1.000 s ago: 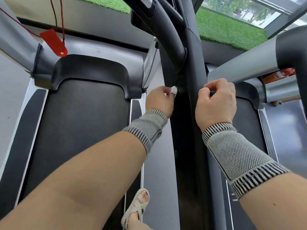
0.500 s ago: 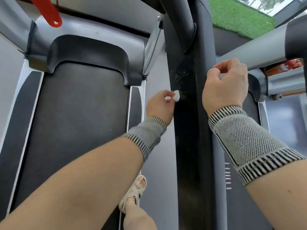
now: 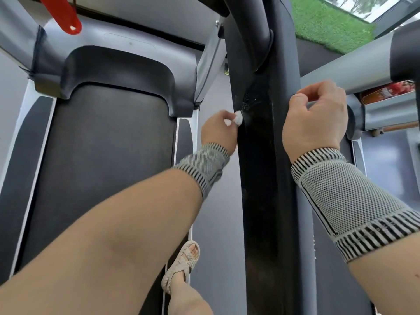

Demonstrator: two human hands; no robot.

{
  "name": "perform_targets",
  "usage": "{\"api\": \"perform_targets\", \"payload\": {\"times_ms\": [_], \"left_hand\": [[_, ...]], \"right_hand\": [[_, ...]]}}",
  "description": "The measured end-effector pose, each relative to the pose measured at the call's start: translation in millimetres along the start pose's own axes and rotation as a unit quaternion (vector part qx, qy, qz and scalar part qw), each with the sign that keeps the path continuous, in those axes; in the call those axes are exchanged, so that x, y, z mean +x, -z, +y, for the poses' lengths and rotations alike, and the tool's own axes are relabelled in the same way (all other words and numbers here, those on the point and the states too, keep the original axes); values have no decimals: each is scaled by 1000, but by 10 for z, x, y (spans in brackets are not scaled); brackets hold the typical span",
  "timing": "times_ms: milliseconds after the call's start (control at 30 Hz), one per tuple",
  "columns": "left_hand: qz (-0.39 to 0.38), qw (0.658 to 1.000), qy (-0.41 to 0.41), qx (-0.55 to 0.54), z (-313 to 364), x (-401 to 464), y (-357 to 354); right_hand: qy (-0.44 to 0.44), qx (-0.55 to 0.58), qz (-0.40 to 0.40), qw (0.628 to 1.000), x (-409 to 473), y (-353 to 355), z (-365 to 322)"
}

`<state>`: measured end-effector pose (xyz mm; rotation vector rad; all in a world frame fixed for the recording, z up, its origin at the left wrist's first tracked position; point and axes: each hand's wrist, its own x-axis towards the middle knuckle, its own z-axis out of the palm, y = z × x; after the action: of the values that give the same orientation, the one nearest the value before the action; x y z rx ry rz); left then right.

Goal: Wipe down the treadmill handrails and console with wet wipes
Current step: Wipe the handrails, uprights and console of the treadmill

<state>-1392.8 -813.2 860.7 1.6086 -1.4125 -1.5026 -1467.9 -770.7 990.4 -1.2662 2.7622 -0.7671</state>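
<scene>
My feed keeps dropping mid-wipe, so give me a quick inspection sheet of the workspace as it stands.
Surface: black upright post, speckled wet patch beside the wipe.
Job's things: small white wet wipe bunched, pressed to the post's left edge.
Clutter: red tag hanging top left.
Hands: left hand pinches the wipe; right hand loosely curled, holds nothing visible.
Cables: nothing seen.
Surroundings: treadmill belt at left, grey handrail at right, sandalled foot below.

Left hand (image 3: 219, 130): pinches balled wet wipe (image 3: 238, 118) against black upright (image 3: 261, 155).
Right hand (image 3: 316, 119): loosely curled, beside upright, nothing visibly held.
Treadmill belt (image 3: 102, 155): left of upright.
</scene>
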Motion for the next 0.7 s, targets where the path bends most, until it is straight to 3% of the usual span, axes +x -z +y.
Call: {"api": "perform_targets", "payload": {"times_ms": [167, 367, 700], "left_hand": [[-15, 999, -32, 27, 92, 170, 155], [21, 997, -70, 23, -71, -184, 325], [4, 993, -117, -8, -5, -637, 133]], "right_hand": [[-1, -3, 4, 1000, -3, -7, 0], [-12, -3, 3, 1000, -6, 18, -25], [-18, -8, 7, 1000, -22, 15, -34]]}}
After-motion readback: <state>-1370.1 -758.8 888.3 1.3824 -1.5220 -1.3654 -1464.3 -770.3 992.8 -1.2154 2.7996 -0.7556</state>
